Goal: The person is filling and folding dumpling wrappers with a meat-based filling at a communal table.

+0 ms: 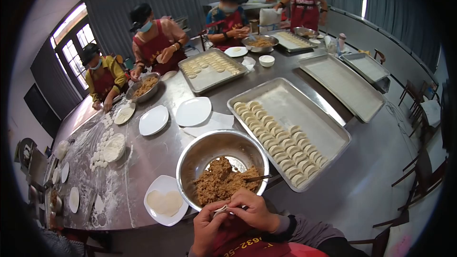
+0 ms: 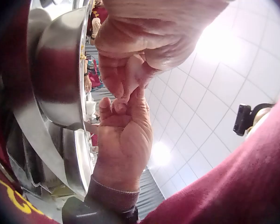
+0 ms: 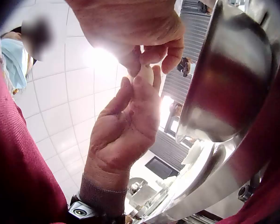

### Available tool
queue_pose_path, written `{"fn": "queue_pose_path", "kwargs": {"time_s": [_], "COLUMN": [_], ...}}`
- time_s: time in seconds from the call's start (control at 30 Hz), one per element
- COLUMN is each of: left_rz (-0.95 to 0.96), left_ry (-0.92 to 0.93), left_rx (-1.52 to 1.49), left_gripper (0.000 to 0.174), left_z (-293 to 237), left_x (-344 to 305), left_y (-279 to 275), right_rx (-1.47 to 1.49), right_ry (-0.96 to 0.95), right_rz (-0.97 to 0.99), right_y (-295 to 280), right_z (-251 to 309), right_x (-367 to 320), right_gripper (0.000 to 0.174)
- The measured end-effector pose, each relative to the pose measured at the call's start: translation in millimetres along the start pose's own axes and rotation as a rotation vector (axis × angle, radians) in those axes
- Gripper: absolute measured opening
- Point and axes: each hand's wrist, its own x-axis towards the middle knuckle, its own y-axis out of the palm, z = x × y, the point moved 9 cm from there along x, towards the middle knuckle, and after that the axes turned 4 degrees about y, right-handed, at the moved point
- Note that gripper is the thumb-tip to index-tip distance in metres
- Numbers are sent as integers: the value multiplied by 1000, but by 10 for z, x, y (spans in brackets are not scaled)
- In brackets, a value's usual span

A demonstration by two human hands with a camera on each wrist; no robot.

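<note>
Just over the near rim of a steel bowl (image 1: 186,162), both hands pinch one pale folded dumpling (image 1: 220,210). My left hand (image 1: 207,228) grips its left end between thumb and fingers. From the other side, my right hand (image 1: 255,212) presses the dough edge with thumb and fingertips. In the left wrist view the dumpling (image 2: 136,70) shows as a pale piece of dough, partly covered by fingers. The right wrist view shows the dumpling (image 3: 145,74) between both sets of fingertips. Brown minced filling (image 1: 219,181) lies in the bowl, with a dark-handled utensil (image 1: 258,178) stuck in it.
A plate (image 1: 166,219) with round wrappers (image 1: 164,203) stands left of the bowl. To the right, a metal tray (image 1: 314,119) carries rows of dumplings (image 1: 281,143). Two white plates (image 1: 153,120) lie beyond the bowl. Several people in red aprons (image 1: 159,43) work around the floury steel table (image 1: 143,171).
</note>
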Motion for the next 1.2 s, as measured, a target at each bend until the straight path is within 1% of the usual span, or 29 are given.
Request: {"fn": "queue_pose_path", "kwargs": {"time_s": [0.03,0.07,0.17,0.2,0.23,0.27,0.3,0.33,0.43,0.47,0.5,0.53,0.6,0.67,0.77,0.87,0.97,1.07,1.17,1.2], "left_rz": [-1,-4,12,7,-1,-35,-34,-35,-64,-58,-50,-57,-44,12,33,59,91,-37,-52,-58], "left_ry": [-3,-7,6,16,22,8,19,32,17,43,51,51,24,19,39,55,66,103,28,23], "left_rx": [-3,-10,-18,-26,-33,-66,-121,-171,-239,-245,-235,-153,-50,16,112,149,168,75,-166,-166], "left_gripper": [28,28,30,32,33,39,38,38,36,37,37,35,33,33,33,35,40,44,48,47], "left_z": [-15,-18,-14,-18,-13,14,28,41,72,105,84,47,67,72,83,63,71,58,81,96], "left_x": [0,2,21,26,16,4,4,13,25,28,36,45,5,31,28,36,49,54,55,52], "left_y": [8,24,24,28,26,4,15,12,-23,-47,-42,-55,-55,-41,-17,1,16,-13,-36,-49], "right_rx": [5,-6,-2,-43,-79,-101,-120,-60,-174,-114,-63,-1,-49,-76,-114,-141,-26,-186,-162,-99], "right_ry": [11,-51,10,-1,22,-7,-39,-20,-29,2,19,95,52,-2,38,22,133,-16,-44,7], "right_rz": [12,32,12,38,37,33,29,12,-5,-20,-42,-38,-15,-17,-12,7,-74,70,8,-2], "right_y": [0,9,-16,0,-2,-2,4,3,-14,-13,-17,-2,12,18,13,8,-28,45,-13,-14], "right_z": [-2,-2,-22,-19,20,20,16,-10,3,-60,-106,-152,-109,-109,-100,-85,-163,-69,-82,-113], "right_x": [7,7,23,33,62,50,37,34,25,-9,1,-5,-2,11,-5,4,19,14,16,9], "right_gripper": [8,13,22,30,24,21,18,14,14,15,15,15,15,14,14,15,17,17,15,14]}}
